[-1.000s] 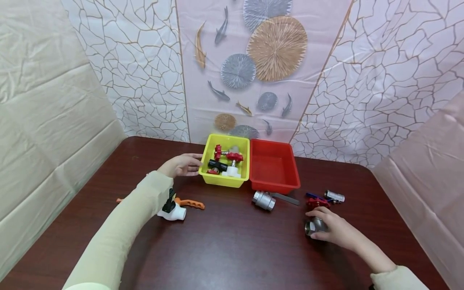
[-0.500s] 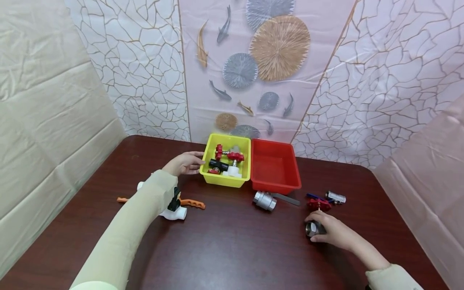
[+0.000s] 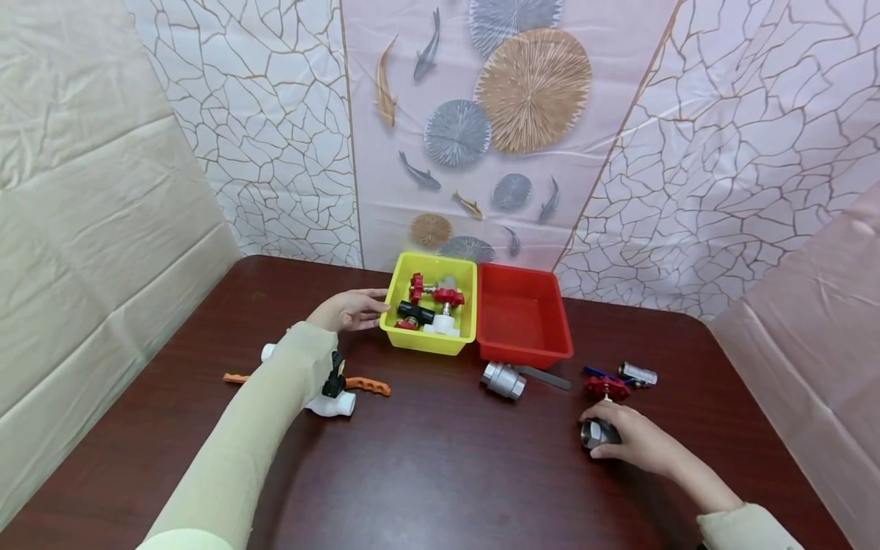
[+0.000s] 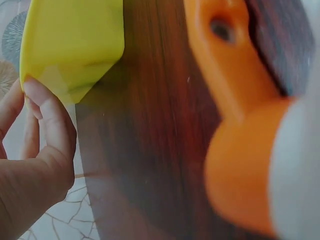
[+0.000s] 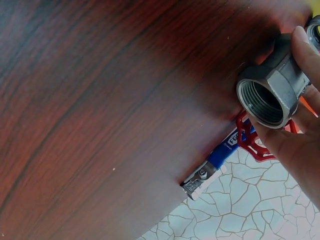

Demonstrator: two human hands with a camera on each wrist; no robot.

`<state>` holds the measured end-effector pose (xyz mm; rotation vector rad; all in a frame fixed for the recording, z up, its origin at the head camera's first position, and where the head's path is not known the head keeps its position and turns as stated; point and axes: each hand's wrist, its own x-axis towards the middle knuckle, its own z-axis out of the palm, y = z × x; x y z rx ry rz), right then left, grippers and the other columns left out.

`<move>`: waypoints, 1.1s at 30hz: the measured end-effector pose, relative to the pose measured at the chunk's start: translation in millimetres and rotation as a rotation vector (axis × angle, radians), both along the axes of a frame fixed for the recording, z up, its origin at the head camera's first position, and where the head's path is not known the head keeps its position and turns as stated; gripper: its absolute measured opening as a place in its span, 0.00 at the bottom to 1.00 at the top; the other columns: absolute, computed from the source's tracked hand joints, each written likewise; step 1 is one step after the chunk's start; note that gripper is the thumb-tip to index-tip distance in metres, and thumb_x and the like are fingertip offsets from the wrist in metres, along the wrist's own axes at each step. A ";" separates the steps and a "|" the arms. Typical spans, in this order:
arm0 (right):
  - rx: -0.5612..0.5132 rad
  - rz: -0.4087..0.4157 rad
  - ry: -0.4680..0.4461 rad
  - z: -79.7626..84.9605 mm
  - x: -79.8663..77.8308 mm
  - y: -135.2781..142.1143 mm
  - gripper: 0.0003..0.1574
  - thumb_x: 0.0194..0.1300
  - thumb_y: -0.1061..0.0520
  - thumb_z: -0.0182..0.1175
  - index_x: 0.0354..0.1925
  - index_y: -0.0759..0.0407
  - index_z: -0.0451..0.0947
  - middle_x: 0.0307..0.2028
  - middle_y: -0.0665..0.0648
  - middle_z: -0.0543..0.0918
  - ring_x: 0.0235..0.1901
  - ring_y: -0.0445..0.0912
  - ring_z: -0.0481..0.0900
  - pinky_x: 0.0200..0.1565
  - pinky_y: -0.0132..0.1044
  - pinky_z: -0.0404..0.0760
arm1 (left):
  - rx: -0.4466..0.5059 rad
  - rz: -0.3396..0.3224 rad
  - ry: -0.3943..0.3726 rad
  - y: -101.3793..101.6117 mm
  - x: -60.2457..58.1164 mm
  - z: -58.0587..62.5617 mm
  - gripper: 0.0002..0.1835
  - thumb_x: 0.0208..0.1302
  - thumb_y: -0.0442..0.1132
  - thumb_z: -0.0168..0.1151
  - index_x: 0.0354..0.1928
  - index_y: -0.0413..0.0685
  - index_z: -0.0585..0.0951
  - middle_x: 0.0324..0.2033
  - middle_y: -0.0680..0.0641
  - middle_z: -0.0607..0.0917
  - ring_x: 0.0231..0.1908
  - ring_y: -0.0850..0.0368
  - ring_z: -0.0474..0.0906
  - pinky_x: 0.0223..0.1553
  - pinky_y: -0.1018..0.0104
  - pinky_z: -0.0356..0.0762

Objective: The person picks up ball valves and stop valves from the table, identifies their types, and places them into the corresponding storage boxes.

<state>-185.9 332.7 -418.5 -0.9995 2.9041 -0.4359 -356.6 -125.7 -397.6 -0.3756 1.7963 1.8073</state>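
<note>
Right hand (image 3: 635, 437) grips metal valve (image 5: 285, 84) | mouth leftward | red bin (image 3: 522, 354) ahead-left | left hand (image 3: 347, 311) touches yellow bin (image 3: 425, 344), grip unclear

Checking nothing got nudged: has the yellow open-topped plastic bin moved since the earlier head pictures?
No; the yellow plastic bin shows no visible shift against the pink printed backdrop panel behind it.

Room lies open above the red tray (image 3: 516, 317) and across the table (image 3: 440, 458) in front; a valve (image 3: 503, 380) obstructs the tray's near side, the yellow tray (image 3: 426, 342) its left, a handwheel (image 3: 608, 388) its near right.
</note>
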 end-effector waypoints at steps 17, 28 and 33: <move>0.008 0.088 0.109 0.8 1.4 -0.5 0.24 0.44 0.56 0.73 0.41 0.61 0.78 0.38 0.54 0.82 0.39 0.48 0.78 0.40 0.39 0.78 | -0.051 -0.045 -0.056 -4.7 -10.8 4.7 0.33 0.64 0.30 0.57 0.70 0.52 0.63 0.66 0.45 0.68 0.44 0.58 0.74 0.51 0.69 0.78; 0.008 0.082 0.212 12.4 1.3 4.0 0.25 0.40 0.55 0.74 0.40 0.60 0.79 0.37 0.53 0.81 0.39 0.50 0.78 0.39 0.39 0.78 | -0.041 -0.047 -0.044 -1.8 -10.3 5.9 0.33 0.64 0.29 0.56 0.70 0.53 0.61 0.66 0.45 0.68 0.39 0.61 0.73 0.35 0.75 0.79; -0.001 0.100 0.219 20.3 -2.5 9.3 0.26 0.40 0.55 0.75 0.40 0.61 0.78 0.37 0.54 0.81 0.36 0.43 0.76 0.36 0.35 0.77 | -0.035 -0.057 -0.035 -1.5 -10.5 3.8 0.34 0.65 0.29 0.56 0.71 0.53 0.60 0.67 0.45 0.67 0.39 0.60 0.74 0.33 0.75 0.78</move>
